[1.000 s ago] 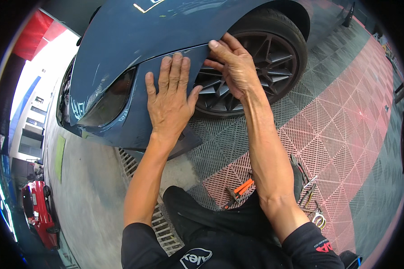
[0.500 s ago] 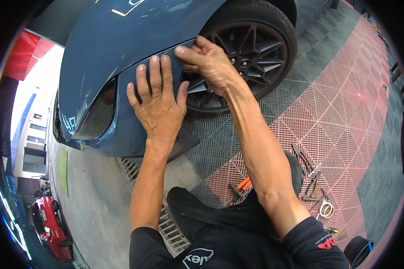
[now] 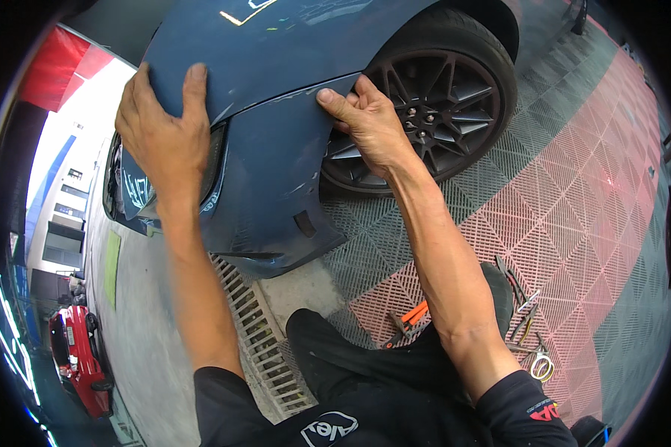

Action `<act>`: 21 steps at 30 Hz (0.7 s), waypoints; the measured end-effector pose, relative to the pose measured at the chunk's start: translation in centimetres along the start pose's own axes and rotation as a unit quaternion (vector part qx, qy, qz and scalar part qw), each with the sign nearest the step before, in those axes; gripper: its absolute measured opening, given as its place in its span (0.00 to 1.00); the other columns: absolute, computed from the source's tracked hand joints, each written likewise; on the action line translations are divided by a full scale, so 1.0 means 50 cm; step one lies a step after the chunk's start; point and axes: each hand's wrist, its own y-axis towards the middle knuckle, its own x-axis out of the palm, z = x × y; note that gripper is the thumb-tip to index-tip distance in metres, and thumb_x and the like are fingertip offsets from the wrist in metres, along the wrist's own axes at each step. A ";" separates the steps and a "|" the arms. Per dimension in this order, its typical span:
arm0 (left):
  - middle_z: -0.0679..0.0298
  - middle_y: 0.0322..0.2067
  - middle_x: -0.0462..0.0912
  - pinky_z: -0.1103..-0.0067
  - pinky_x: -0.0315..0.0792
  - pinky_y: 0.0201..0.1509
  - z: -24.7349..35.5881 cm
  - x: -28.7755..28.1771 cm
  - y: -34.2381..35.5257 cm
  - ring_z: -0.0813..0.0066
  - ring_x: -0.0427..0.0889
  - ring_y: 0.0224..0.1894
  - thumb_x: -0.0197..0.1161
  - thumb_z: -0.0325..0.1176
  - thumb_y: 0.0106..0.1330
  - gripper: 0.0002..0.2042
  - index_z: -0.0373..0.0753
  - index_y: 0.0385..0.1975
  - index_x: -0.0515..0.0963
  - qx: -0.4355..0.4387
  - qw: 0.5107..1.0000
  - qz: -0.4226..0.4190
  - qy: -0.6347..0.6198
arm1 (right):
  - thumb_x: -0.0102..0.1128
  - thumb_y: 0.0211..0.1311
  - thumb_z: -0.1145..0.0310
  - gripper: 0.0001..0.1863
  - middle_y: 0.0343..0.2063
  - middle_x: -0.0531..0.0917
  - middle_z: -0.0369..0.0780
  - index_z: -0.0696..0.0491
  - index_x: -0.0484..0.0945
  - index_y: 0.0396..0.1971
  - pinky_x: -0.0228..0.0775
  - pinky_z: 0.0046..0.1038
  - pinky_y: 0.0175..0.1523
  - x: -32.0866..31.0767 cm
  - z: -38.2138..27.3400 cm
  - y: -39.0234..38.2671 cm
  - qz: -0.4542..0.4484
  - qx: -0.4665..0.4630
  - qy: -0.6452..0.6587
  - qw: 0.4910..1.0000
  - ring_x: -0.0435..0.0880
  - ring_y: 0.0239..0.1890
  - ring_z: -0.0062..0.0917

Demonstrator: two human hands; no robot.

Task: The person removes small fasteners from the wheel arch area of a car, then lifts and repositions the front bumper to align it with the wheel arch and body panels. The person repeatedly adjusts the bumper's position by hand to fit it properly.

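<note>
The blue-grey car front (image 3: 283, 41) has a seam between its upper panel and bumper (image 3: 268, 186), which is scuffed along the edge. My left hand (image 3: 160, 138) rests on the upper panel, fingers apart, over the dark headlight (image 3: 215, 156), partly hiding it. My right hand (image 3: 369, 130) pinches the bumper's top rear corner beside the wheel arch, thumb on the painted face and fingers curled behind the edge. Behind that corner stands the black alloy wheel (image 3: 470, 112).
Grey and red grid tiles (image 3: 574, 208) lie at right, with orange-handled tools (image 3: 414, 315), pliers (image 3: 507, 276) and a tape roll (image 3: 541, 367) near my legs. A drain grate (image 3: 253, 335) runs below the bumper over concrete. A red car (image 3: 82, 357) stands at lower left.
My left hand has moved left and up from the bumper onto the upper panel, uncovering the bumper. My right hand stays at the bumper's corner, slightly lower along it.
</note>
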 end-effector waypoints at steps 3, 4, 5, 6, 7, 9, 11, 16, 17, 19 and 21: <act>0.43 0.65 0.77 0.56 0.63 0.74 -0.021 0.002 0.052 0.43 0.71 0.69 0.55 0.70 0.70 0.43 0.35 0.69 0.73 -0.041 0.997 -0.062 -0.013 | 0.75 0.67 0.65 0.31 0.50 0.88 0.44 0.63 0.72 0.63 0.73 0.31 0.70 0.000 0.003 0.000 0.001 0.001 -0.002 1.000 0.86 0.56 0.27; 0.43 0.64 0.77 0.56 0.64 0.73 -0.029 0.006 0.065 0.44 0.72 0.69 0.53 0.72 0.70 0.44 0.36 0.69 0.74 -0.062 0.994 -0.086 -0.030 | 0.75 0.67 0.64 0.31 0.50 0.88 0.44 0.63 0.72 0.63 0.73 0.32 0.70 0.001 0.004 0.001 0.001 -0.001 0.002 1.000 0.86 0.56 0.27; 0.43 0.64 0.77 0.56 0.64 0.73 -0.034 0.008 0.076 0.44 0.73 0.69 0.50 0.74 0.70 0.45 0.36 0.69 0.74 -0.083 0.989 -0.110 -0.048 | 0.75 0.66 0.64 0.31 0.50 0.88 0.44 0.63 0.73 0.63 0.73 0.32 0.70 0.000 0.010 0.002 0.001 -0.007 0.009 1.000 0.86 0.56 0.27; 0.42 0.64 0.78 0.57 0.66 0.72 -0.035 0.006 0.086 0.44 0.75 0.68 0.46 0.77 0.70 0.46 0.37 0.69 0.74 -0.082 0.989 -0.109 -0.051 | 0.76 0.66 0.64 0.31 0.50 0.88 0.44 0.62 0.74 0.63 0.73 0.33 0.70 0.001 0.013 0.004 0.001 -0.014 0.015 1.000 0.86 0.56 0.27; 0.42 0.64 0.78 0.58 0.67 0.72 -0.035 0.009 0.085 0.44 0.75 0.68 0.46 0.77 0.70 0.46 0.38 0.69 0.75 -0.090 0.988 -0.113 -0.059 | 0.76 0.66 0.63 0.30 0.51 0.88 0.44 0.62 0.75 0.62 0.74 0.33 0.69 -0.003 0.013 0.002 0.004 -0.013 0.004 1.000 0.86 0.57 0.28; 0.43 0.63 0.79 0.58 0.67 0.72 -0.038 0.016 0.083 0.44 0.76 0.67 0.47 0.77 0.70 0.45 0.39 0.69 0.75 -0.104 0.985 -0.120 -0.073 | 0.76 0.66 0.61 0.29 0.51 0.88 0.44 0.61 0.77 0.61 0.75 0.33 0.68 -0.010 0.011 0.001 0.011 -0.013 -0.018 1.000 0.86 0.57 0.28; 0.44 0.63 0.80 0.59 0.67 0.72 -0.043 0.013 0.080 0.44 0.76 0.67 0.48 0.75 0.71 0.44 0.40 0.68 0.75 -0.114 0.983 -0.127 -0.068 | 0.74 0.67 0.57 0.29 0.50 0.88 0.41 0.57 0.78 0.62 0.78 0.28 0.59 -0.034 0.016 0.015 -0.024 0.001 -0.048 0.999 0.86 0.52 0.24; 0.46 0.64 0.80 0.60 0.67 0.72 -0.040 0.011 0.082 0.47 0.76 0.68 0.48 0.73 0.73 0.42 0.40 0.68 0.75 -0.120 0.984 -0.117 -0.051 | 0.64 0.76 0.56 0.27 0.55 0.86 0.42 0.57 0.76 0.66 0.80 0.38 0.61 -0.082 -0.003 0.034 -0.050 -0.006 0.118 0.992 0.87 0.54 0.32; 0.46 0.64 0.80 0.60 0.67 0.72 -0.041 0.012 0.082 0.47 0.76 0.68 0.48 0.73 0.73 0.41 0.41 0.68 0.75 -0.121 0.985 -0.114 -0.050 | 0.64 0.76 0.56 0.27 0.55 0.86 0.42 0.57 0.76 0.66 0.80 0.39 0.61 -0.081 -0.001 0.036 -0.046 -0.010 0.102 0.994 0.87 0.54 0.32; 0.46 0.64 0.80 0.60 0.67 0.72 -0.040 0.016 0.078 0.48 0.75 0.68 0.48 0.73 0.73 0.41 0.41 0.68 0.75 -0.124 0.985 -0.109 -0.046 | 0.65 0.76 0.55 0.28 0.55 0.86 0.42 0.58 0.76 0.66 0.80 0.39 0.60 -0.073 0.007 0.039 -0.038 -0.016 0.070 0.997 0.88 0.53 0.33; 0.46 0.64 0.79 0.59 0.67 0.72 -0.033 0.020 0.073 0.47 0.75 0.68 0.48 0.73 0.73 0.41 0.41 0.69 0.75 -0.122 0.985 -0.110 -0.053 | 0.65 0.75 0.56 0.27 0.54 0.86 0.42 0.58 0.77 0.65 0.81 0.40 0.60 -0.076 0.009 0.033 -0.033 -0.013 0.097 0.995 0.88 0.53 0.32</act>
